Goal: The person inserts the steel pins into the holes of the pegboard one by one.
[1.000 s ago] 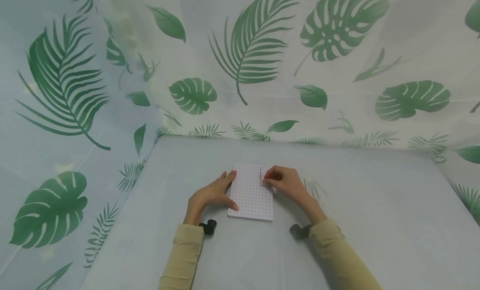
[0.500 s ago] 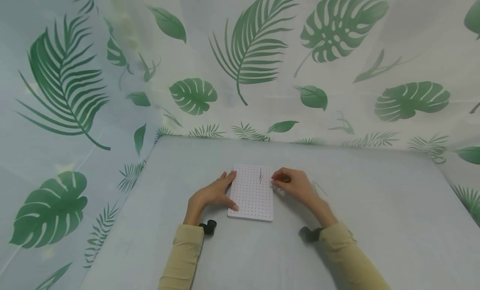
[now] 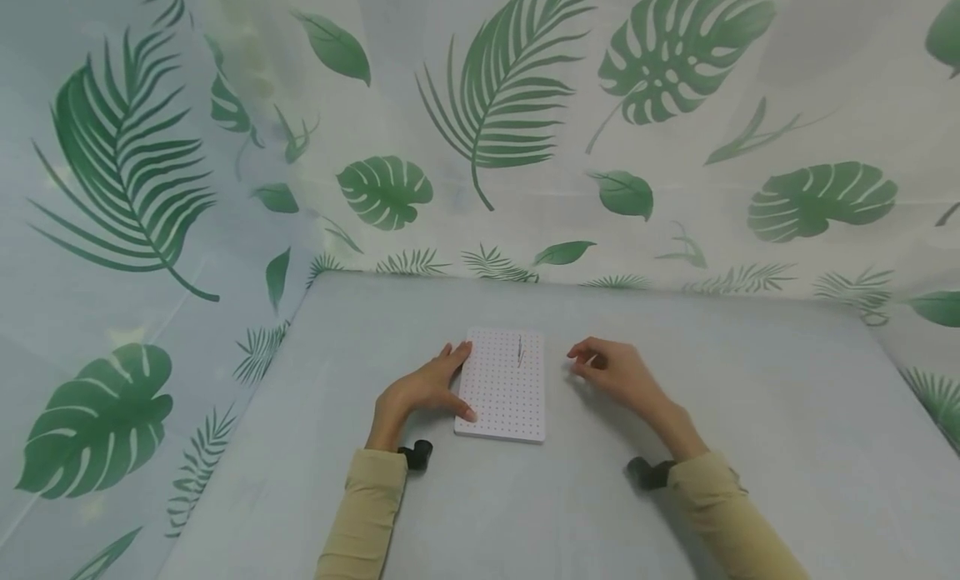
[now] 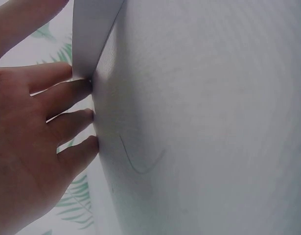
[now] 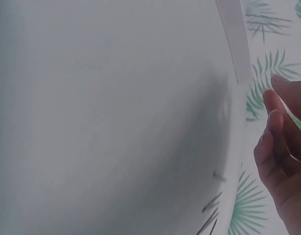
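Note:
A white rectangular board with a grid of small dots lies on the table. Near its upper right, a few thin dark sliver-like pieces show on the dotted face. My left hand rests at the board's left side, thumb over the near left corner and fingertips on the edge; its fingers look straight in the left wrist view. To the right of the board, apart from it, my right hand hovers over the table with fingers loosely bent. Nothing shows between its fingertips in the right wrist view.
Several thin dark sticks lie on the table under the right hand, in the right wrist view. A thin curved dark strand shows on the table near the left hand. Leaf-printed curtains border the table.
My right hand has moved off the board to the right, leaving the thin dark pieces on the dotted face in view. The left hand and the board have stayed in place.

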Tool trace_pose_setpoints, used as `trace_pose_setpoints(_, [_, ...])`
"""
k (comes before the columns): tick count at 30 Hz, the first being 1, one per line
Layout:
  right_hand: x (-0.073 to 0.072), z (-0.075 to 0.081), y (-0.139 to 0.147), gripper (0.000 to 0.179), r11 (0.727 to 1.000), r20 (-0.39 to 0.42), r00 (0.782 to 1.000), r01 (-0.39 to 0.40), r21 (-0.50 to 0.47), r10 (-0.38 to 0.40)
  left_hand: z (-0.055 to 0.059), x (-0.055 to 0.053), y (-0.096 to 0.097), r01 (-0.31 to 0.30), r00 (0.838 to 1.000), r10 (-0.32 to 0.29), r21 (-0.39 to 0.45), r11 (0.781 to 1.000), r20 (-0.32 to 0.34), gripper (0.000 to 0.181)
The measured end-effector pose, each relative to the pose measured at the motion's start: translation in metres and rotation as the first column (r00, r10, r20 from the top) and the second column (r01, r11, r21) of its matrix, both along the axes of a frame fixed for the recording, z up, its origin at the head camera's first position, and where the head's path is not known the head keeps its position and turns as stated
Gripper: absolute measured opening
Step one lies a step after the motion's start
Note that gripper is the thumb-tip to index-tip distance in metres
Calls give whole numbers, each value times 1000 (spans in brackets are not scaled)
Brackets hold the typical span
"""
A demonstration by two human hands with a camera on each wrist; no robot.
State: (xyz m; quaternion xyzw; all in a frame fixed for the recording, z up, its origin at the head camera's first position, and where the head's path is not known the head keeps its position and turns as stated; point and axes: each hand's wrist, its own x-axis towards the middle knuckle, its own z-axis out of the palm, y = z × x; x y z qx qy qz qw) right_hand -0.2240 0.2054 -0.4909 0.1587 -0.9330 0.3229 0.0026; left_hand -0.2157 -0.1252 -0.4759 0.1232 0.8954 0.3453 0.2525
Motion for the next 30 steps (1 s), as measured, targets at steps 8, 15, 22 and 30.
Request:
trace_pose_setpoints(8, [4, 3, 13, 16, 1000, 10, 1000, 17, 17, -17, 2, -1, -1, 1, 1000, -1, -8, 1000, 2, 118])
trace_pose_setpoints(15, [7, 6, 31, 17, 999, 25, 999, 32, 38, -33, 2, 0, 0, 9, 1000, -10, 19, 1000, 10, 118])
trace_pose_setpoints(22, [11, 9, 47, 17, 997, 49, 998, 43, 58, -46, 2, -1, 3, 7, 1000, -7, -4, 1000, -2, 119])
trace_pose_setpoints(30, [9, 3, 56, 31, 997, 58, 998, 32, 72, -36, 0, -1, 1, 11, 1000, -11, -2, 1000, -4, 119])
